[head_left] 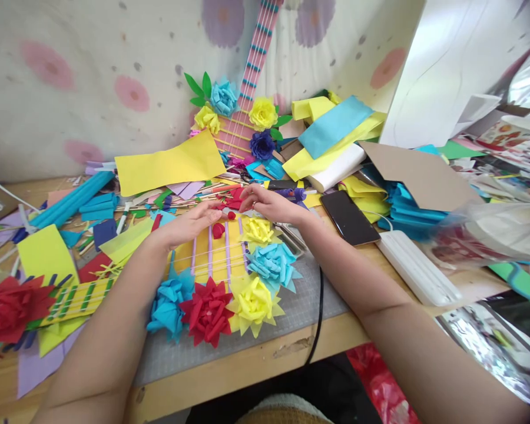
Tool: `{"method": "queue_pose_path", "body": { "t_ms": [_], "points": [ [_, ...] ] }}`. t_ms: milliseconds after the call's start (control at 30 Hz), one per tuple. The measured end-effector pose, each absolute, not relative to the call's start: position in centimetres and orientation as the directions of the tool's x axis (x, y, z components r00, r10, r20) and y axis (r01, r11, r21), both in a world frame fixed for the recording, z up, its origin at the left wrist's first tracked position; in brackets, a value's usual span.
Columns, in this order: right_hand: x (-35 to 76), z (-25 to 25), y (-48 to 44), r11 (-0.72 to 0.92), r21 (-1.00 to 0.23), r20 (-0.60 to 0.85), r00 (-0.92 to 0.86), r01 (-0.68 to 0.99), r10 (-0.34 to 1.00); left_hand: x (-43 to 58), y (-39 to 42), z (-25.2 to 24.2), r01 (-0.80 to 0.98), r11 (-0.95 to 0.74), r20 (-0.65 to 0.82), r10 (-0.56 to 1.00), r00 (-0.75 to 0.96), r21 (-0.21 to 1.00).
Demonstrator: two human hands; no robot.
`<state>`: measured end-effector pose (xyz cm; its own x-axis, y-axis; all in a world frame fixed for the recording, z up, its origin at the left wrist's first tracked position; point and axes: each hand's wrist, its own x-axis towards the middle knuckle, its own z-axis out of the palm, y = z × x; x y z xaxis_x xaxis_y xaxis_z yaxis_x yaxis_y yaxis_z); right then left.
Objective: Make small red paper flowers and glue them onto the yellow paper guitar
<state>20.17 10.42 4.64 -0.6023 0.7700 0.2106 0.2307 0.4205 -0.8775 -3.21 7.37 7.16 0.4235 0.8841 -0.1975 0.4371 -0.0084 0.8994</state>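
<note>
My left hand (193,222) rests at the upper left of a yellow paper guitar body (219,272), its fingers pointing right. Opposite it, my right hand (267,203) hovers over the upper edge with curved fingers. Small red paper pieces (218,230) lie between and below the hands. Around the body's lower and right sides sit a red paper flower (208,312), blue flowers (274,265) and yellow flowers (256,303). Purple strips and thin strings cross the body. Whether either hand pinches something small cannot be made out.
A grey cutting mat (309,300) lies under the guitar body. Behind, a finished pink paper guitar (236,131) leans on the wall. A black phone (350,217), white power strip (417,268) and cable are at right. Paper scraps and a yellow sheet (170,165) crowd the table.
</note>
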Motion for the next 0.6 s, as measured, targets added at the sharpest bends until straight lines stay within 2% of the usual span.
{"method": "queue_pose_path", "body": {
  "t_ms": [300, 600],
  "points": [
    [20.1, 3.3, 10.8, 0.418, -0.899, 0.231, -0.666, 0.134, 0.71, -3.0, 7.4, 7.1, 0.469, -0.014, -0.228, 0.861, 0.455, 0.883],
    [19.9, 3.4, 10.5, 0.418, -0.894, 0.205, -0.679, 0.164, 0.705, -2.9, 7.2, 7.3, 0.525, -0.021, -0.244, 0.869, 0.431, 0.851]
  ]
}}
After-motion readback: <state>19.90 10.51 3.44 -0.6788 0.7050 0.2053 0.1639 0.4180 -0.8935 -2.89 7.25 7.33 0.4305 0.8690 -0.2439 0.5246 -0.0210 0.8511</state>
